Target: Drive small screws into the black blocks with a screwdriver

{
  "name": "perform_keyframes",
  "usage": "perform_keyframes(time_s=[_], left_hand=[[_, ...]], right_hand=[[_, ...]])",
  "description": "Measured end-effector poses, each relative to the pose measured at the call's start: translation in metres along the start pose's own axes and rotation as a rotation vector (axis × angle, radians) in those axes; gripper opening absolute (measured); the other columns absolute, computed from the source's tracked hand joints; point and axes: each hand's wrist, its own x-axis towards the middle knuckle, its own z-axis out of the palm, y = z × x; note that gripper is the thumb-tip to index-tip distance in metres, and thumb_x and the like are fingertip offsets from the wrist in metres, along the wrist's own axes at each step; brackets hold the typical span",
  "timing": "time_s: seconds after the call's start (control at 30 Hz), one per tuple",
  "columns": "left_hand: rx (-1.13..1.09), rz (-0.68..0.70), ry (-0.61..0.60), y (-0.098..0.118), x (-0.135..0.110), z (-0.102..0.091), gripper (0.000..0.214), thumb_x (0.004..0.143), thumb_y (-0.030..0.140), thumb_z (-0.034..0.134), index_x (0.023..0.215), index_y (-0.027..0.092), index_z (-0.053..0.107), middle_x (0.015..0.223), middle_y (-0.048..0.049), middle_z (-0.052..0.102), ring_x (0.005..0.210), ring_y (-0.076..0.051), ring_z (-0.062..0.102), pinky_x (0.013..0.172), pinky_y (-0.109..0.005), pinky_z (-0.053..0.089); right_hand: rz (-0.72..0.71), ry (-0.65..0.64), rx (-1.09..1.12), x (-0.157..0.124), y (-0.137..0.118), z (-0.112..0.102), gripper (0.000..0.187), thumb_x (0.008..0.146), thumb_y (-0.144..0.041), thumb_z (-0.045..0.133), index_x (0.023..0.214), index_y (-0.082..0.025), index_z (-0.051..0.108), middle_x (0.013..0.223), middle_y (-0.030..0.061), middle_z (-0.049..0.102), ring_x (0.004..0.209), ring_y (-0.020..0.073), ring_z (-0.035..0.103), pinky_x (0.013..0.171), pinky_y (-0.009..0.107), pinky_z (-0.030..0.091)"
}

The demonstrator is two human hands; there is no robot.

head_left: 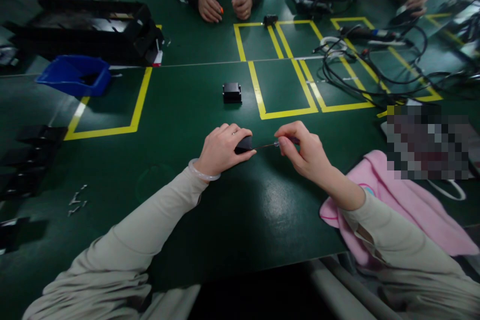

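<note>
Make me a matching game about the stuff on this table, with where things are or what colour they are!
Things:
1. bin
2. cloth
3. thin tool
4. small black part

Clues:
A. gripped under the left hand
B. pinched in the fingers of the right hand
C. blue, far off on the left of the table
D. pink, lying at the table's near right edge

Pairs: 1-C, 2-D, 3-B, 4-A

Left hand (224,150) hides most of the black part (244,144) (thin tool (267,146) tip indiscernible).
</note>
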Motion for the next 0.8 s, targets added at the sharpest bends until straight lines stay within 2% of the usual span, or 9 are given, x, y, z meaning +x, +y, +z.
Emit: perform_keyframes(time_s=[0.27, 0.47, 0.67, 0.8], left_hand=[[0.011, 0.001, -0.001, -0.0008, -0.0004, 0.0015, 0.045, 0.093, 0.059, 0.054, 0.116, 0.022, 0.064, 0.106, -0.0072, 0.066, 0.095, -0.024, 0.058, 0.083, -0.036, 0.043], [0.008, -0.001, 0.012, -0.0001, -0.0004, 0.0011, 0.042, 0.093, 0.057, 0.055, 0.116, 0.022, 0.065, 0.105, -0.0066, 0.066, 0.094, -0.023, 0.058, 0.080, -0.036, 0.042], [0.001, -0.003, 0.013, -0.0004, -0.0007, 0.0009, 0.042, 0.093, 0.056, 0.055, 0.116, 0.022, 0.064, 0.105, -0.0073, 0.066, 0.094, -0.024, 0.058, 0.081, -0.036, 0.043], [-0.013, -0.004, 0.017, -0.0003, -0.0010, 0.0005, 0.041, 0.093, 0.055, 0.055, 0.116, 0.022, 0.065, 0.105, -0.0074, 0.066, 0.094, -0.024, 0.058, 0.082, -0.036, 0.043]], right_hand=[[-0.017, -0.012, 0.000, 0.0005, 0.0006, -0.0017, 0.009, 0.099, -0.024, 0.053, 0.090, -0.021, 0.055, 0.069, -0.0053, 0.056, 0.051, 0.0064, 0.052, 0.053, 0.020, 0.039], [0.007, -0.004, 0.003, -0.0004, 0.0006, -0.0004, 0.009, 0.100, -0.024, 0.047, 0.101, -0.020, 0.055, 0.080, -0.0009, 0.061, 0.058, 0.0082, 0.058, 0.056, 0.022, 0.043], [0.002, -0.017, -0.018, 0.0005, 0.0002, -0.0006, 0.011, 0.100, -0.028, 0.051, 0.091, -0.022, 0.054, 0.069, -0.0045, 0.057, 0.051, 0.0073, 0.052, 0.052, 0.021, 0.040], [-0.015, 0.005, -0.021, 0.0011, -0.0012, -0.0002, 0.006, 0.099, -0.023, 0.049, 0.096, -0.021, 0.055, 0.075, -0.0026, 0.059, 0.056, 0.0079, 0.056, 0.055, 0.021, 0.042]])
